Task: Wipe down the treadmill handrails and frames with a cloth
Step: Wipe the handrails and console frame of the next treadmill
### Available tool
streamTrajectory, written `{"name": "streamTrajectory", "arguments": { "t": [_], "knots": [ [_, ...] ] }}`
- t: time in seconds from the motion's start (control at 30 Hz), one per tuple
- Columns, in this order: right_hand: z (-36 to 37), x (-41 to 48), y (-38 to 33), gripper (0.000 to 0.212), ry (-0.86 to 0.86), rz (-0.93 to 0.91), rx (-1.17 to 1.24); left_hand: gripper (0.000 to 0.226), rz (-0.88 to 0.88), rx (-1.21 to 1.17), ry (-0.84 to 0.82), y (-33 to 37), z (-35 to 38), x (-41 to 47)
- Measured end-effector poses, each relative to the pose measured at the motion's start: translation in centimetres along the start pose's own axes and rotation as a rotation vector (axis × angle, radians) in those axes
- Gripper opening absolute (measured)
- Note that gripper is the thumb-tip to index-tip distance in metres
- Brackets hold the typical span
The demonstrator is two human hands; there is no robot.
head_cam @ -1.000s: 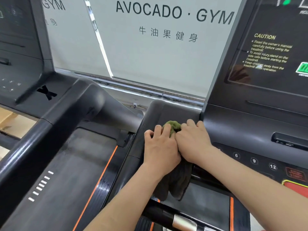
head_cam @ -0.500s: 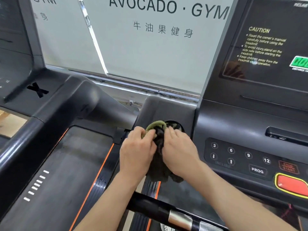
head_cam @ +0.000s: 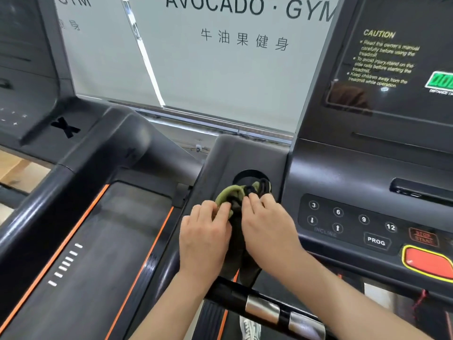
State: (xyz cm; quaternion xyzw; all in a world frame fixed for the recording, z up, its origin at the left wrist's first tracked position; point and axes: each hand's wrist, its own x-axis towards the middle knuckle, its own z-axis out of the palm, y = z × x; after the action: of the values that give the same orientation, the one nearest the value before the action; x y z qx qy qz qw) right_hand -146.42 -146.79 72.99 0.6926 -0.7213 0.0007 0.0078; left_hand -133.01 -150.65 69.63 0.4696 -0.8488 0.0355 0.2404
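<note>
A dark cloth with an olive-green edge (head_cam: 231, 195) is bunched at the near rim of the round cup holder (head_cam: 247, 175) in the treadmill's left frame panel (head_cam: 220, 163). My left hand (head_cam: 204, 239) pinches the cloth's green fold from the left. From the right, my right hand (head_cam: 267, 229) grips the same cloth, fingertips on its dark part. The rest of the cloth hangs down between my hands toward the front handlebar (head_cam: 259, 307), a black bar with metal grip sensors.
The console keypad (head_cam: 350, 222) with number buttons and a red stop button (head_cam: 429, 265) sits right of my hands. A second treadmill with its handrail (head_cam: 49, 197) and belt (head_cam: 105, 253) stands to the left. A frosted window (head_cam: 220, 69) is ahead.
Both hands pulled the cloth back toward me off the frame panel's top, uncovering the cup holder. The hands now sit lower and nearer, with the cloth bunched at the holder's rim.
</note>
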Motion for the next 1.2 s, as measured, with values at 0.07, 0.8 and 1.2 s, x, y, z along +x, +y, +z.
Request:
{"name": "streamTrajectory", "arguments": {
  "t": [0.07,0.8,1.2],
  "knots": [
    [-0.4,1.4,-0.5,0.057,-0.068,0.077,-0.022,0.026,-0.003,0.054,0.001,0.2,0.7,1.2],
    [1.9,7.1,-4.4,0.063,0.07,0.023,0.35,0.035,-0.564,-0.409,-0.085,-6.2,2.1,11.8],
    [1.3,21.9,3.6,0.039,-0.217,-0.049,0.343,0.065,-0.327,-0.265,-0.49,-3.4,3.6,11.8]
  ]
}}
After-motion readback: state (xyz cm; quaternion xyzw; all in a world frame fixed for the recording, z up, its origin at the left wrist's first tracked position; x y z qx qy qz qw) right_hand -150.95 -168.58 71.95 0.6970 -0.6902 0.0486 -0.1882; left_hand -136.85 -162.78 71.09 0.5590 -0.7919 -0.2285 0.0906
